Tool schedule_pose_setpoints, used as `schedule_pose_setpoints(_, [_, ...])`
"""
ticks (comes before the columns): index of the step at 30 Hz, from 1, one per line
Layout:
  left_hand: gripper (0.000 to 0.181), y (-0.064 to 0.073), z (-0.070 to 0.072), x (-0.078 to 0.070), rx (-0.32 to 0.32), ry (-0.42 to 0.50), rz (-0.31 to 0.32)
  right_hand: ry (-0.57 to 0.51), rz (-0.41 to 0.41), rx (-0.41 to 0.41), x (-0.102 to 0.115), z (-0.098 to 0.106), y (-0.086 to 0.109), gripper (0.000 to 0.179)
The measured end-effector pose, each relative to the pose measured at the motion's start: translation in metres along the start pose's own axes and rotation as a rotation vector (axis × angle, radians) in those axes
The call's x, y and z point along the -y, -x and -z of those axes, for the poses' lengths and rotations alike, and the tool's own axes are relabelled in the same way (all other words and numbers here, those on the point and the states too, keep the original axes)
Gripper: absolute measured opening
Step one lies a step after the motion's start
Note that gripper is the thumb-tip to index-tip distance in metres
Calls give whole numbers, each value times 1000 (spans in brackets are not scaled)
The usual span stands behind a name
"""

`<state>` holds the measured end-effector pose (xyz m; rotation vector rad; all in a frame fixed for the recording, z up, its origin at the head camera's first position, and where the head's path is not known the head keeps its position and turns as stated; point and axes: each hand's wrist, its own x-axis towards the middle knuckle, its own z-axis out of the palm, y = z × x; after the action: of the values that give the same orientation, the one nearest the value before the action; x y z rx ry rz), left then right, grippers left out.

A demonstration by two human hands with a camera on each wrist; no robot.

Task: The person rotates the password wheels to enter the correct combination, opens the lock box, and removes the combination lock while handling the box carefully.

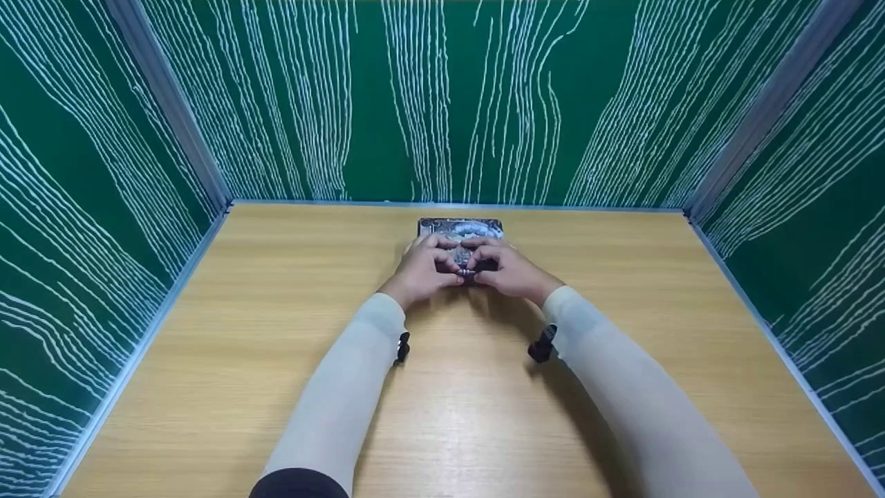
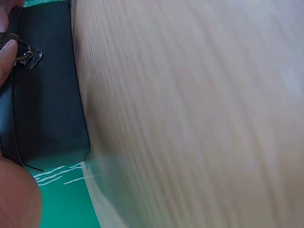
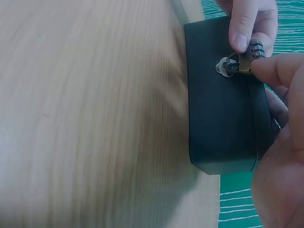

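Observation:
A dark box (image 3: 216,118) with a patterned lid (image 1: 477,227) stands on the table. On its front hangs a small brass combination padlock (image 3: 247,61), its shackle through a metal hasp (image 3: 222,67). My left hand (image 1: 422,271) pinches one end of the padlock with thumb and fingers. From the opposite side my right hand (image 1: 515,271) grips the other end by its number dials. In the left wrist view, the padlock is partly cut off at the frame edge, beside my left thumb (image 2: 6,59). Fingers of both hands also lie over the lid.
A wooden table (image 1: 442,387) lies beneath both arms. Green walls (image 1: 373,104) with white wavy lines enclose it at the back and sides, joined by grey corner posts (image 1: 176,97). The box sits near the back edge.

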<state>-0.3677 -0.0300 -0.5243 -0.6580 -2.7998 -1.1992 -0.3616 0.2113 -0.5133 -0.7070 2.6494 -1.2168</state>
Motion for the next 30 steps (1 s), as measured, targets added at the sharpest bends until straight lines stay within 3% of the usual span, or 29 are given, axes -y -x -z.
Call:
schedule_pose_setpoints(5, [13,0,0,1,5,4,7,-10,20,42,-2,9,0,20])
schedule_pose_setpoints(10, [13,1,0,0,10,-1,4,47,19,74,-4,14,0,25])
schedule_pose_setpoints(30, [12,0,1,0,21,-29,-6,78,28,-30,-8,2,-5,12])
